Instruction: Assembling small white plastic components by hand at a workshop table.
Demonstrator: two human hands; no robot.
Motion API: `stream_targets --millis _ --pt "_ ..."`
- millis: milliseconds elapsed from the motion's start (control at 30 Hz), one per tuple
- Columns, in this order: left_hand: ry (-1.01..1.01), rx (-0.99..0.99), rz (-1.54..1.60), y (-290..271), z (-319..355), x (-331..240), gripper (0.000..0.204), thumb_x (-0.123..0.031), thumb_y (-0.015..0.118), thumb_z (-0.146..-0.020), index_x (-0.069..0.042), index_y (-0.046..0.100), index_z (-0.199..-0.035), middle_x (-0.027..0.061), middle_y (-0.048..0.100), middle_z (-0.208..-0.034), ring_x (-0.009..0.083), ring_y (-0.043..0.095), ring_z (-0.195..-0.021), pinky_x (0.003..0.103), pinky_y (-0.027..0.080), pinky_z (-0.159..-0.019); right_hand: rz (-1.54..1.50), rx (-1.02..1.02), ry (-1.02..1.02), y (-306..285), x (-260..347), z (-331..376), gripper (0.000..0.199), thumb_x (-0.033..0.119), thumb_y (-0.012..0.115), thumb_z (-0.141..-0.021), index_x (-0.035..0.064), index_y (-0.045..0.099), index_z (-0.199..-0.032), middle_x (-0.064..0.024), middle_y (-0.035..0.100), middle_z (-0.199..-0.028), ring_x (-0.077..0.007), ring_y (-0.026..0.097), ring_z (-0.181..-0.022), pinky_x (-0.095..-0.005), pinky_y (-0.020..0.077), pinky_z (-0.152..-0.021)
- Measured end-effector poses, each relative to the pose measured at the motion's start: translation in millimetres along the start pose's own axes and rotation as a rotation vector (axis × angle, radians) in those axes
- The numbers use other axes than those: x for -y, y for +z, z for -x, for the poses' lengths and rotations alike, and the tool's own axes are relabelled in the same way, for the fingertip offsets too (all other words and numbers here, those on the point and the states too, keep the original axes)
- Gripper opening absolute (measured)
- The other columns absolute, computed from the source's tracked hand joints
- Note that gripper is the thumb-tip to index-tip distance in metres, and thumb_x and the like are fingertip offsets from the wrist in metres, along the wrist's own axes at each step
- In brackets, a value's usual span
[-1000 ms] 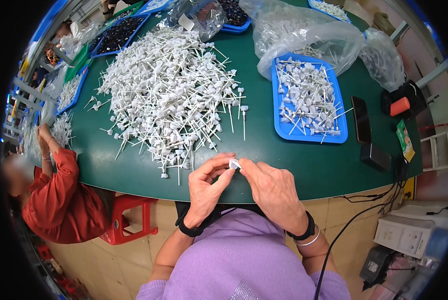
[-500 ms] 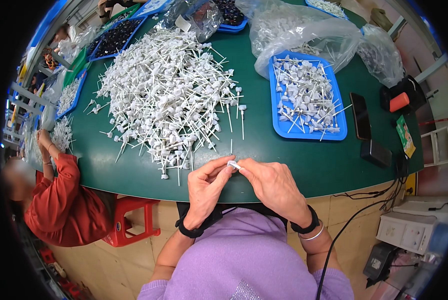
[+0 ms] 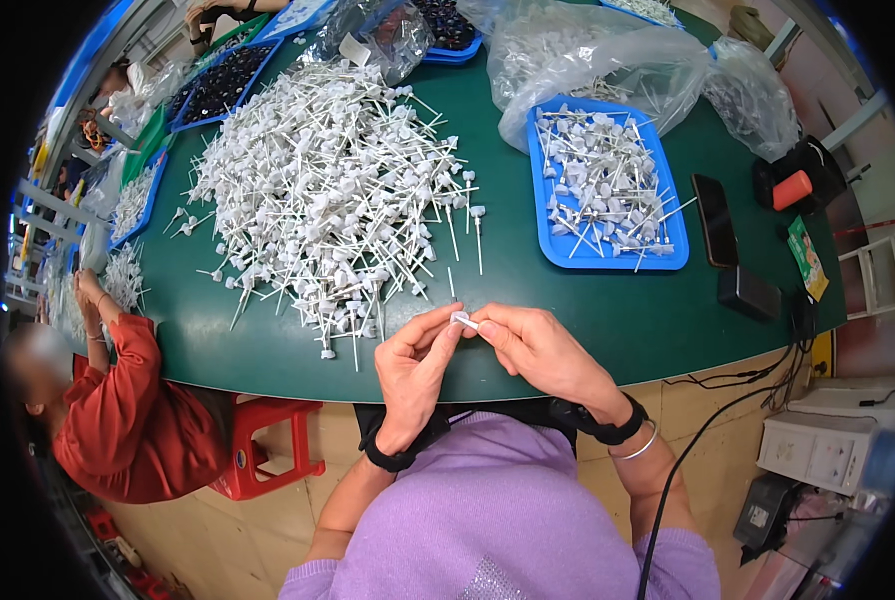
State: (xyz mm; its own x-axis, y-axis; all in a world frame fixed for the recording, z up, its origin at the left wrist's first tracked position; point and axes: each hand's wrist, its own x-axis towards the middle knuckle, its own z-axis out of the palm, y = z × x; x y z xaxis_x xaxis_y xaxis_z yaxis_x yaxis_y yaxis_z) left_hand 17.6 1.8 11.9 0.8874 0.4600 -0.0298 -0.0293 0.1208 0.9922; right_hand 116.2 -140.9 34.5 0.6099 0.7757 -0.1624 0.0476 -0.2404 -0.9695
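My left hand (image 3: 415,365) is closed, pinching a small white plastic piece (image 3: 460,317) between thumb and index finger. A short white stem shows from it toward my right hand (image 3: 538,345), whose thumb and fingertips are closed on the stem's end. Both hands are just above the table's near edge. Beyond them to the left lies a large heap of white plastic pieces with thin stems (image 3: 318,180). Right of the heap, a blue tray (image 3: 613,262) holds more such pieces. One loose stemmed piece (image 3: 479,240) lies between heap and tray.
Clear plastic bags (image 3: 658,65) with white parts lie behind the tray. On the right are a phone (image 3: 715,220), a black box (image 3: 750,293) and cables (image 3: 768,370). A co-worker in a red sleeve (image 3: 118,420) sits at left beside a red stool (image 3: 278,440). Trays of dark parts (image 3: 223,85) stand far left.
My right hand has shifted slightly and its fingers have loosened from their bunched grip, so more of the stem shows between my hands. The left hand keeps its pinch. The whole view has shifted a little.
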Motion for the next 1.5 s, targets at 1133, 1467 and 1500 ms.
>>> stream_targets --millis 1133,1467,1500 --pt "0.033 -0.182 0.133 12 -10 14 0.015 0.003 0.063 -0.089 0.005 0.063 -0.104 0.0110 0.069 -0.095 0.0113 0.066 -0.086 0.022 0.054 -0.076 0.741 -0.449 -0.220 38 9 9 0.012 0.013 0.058 -0.093 0.0047 0.056 -0.102 -0.0158 0.061 -0.074 -0.0358 0.061 -0.059 -0.0426 0.0471 -0.048" --pt "0.103 -0.206 0.071 10 -10 15 0.018 0.004 0.063 -0.089 0.006 0.062 -0.107 0.0112 0.068 -0.099 0.0108 0.066 -0.088 0.022 0.053 -0.079 0.761 -0.512 -0.252 45 7 6 0.016 0.015 0.059 -0.093 0.0042 0.056 -0.104 -0.0135 0.058 -0.072 -0.0332 0.061 -0.056 -0.0400 0.0468 -0.046" --pt "0.104 -0.205 0.070 10 -10 15 0.018 0.004 0.063 -0.089 0.006 0.062 -0.107 0.0112 0.068 -0.099 0.0108 0.066 -0.088 0.022 0.053 -0.079 0.763 -0.517 -0.254 45 7 5 0.017 0.015 0.060 -0.093 0.0040 0.056 -0.105 -0.0135 0.058 -0.072 -0.0331 0.061 -0.056 -0.0399 0.0466 -0.046"
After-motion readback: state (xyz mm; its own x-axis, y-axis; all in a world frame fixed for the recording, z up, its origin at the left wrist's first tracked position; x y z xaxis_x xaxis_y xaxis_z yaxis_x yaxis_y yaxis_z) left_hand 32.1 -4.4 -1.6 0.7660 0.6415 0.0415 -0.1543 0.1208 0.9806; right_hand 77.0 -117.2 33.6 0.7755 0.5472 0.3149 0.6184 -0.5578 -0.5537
